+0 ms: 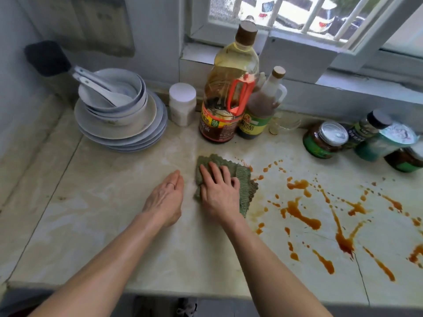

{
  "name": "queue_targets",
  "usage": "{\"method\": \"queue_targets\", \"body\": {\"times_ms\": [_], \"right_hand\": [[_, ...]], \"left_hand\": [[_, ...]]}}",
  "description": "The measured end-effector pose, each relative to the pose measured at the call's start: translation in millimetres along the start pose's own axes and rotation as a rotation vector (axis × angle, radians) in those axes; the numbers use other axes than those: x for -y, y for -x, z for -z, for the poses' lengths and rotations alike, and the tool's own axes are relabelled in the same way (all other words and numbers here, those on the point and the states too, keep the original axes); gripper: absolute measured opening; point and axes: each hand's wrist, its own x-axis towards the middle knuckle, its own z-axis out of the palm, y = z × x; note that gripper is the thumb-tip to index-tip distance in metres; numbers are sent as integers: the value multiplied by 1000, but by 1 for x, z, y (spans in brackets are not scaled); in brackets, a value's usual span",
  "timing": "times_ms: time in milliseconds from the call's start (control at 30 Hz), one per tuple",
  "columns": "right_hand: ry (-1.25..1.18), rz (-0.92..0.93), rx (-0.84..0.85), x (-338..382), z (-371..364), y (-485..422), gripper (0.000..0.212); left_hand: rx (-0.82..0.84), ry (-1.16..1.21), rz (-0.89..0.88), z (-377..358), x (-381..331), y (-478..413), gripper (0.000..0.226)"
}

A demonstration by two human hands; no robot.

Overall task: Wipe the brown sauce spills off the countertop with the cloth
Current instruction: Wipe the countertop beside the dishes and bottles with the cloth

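A green knitted cloth [246,179] lies crumpled on the pale marble countertop [114,213], near its middle. My right hand [219,191] presses flat on the cloth with straight, spread fingers. My left hand [167,197] rests on the bare counter just left of the cloth, fingers straight and together, holding nothing. Brown sauce spills [302,216] streak and dot the counter to the right of the cloth, out to the right edge of the view. The nearest drops touch the cloth's right edge.
A stack of plates and bowls with spoons [119,110] stands at the back left. A white-lidded jar [182,104], a large oil bottle [229,92] and a vinegar bottle [261,110] stand behind the cloth. Several jars [325,139] crowd the back right. The front edge [206,294] is near.
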Motion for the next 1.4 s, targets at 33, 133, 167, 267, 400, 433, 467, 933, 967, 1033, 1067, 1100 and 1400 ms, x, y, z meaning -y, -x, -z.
{"method": "queue_targets", "body": {"times_ms": [33,133,167,267,400,433,467,933,967,1033,1067,1100,1400], "right_hand": [[-19,-76,11,-13,4,-9,55],[-79,-220,26,-25,16,-23,57],[-80,-189,32,-20,17,-21,58],[-40,-106,21,-22,16,-19,57],[-57,-254,17,-56,30,-62,58],[-59,-268,37,-59,34,-71,59],[-57,-271,38,-60,36,-76,59],[-24,-217,-39,-17,18,-39,59],[-24,-135,-31,-2,11,-20,60],[-18,10,-11,14,5,9,61],[5,53,-31,12,2,12,61],[31,72,-38,5,1,9,61],[-72,-22,-94,35,-22,51,59]], "left_hand": [[15,1,5,1,0,1,74],[40,-9,35,5,-5,1,73],[47,-16,42,6,-8,0,73],[63,-31,64,9,-14,-4,72],[76,-34,73,12,-15,-4,72],[78,-34,74,12,-14,-4,72],[77,-30,77,11,-14,-4,72],[95,4,94,8,-15,-4,76],[93,11,95,8,-16,-4,76],[93,24,94,9,-17,-4,76],[92,27,94,9,-16,-3,76],[90,27,89,9,-15,-3,76],[91,45,64,2,-7,-4,78]]}}
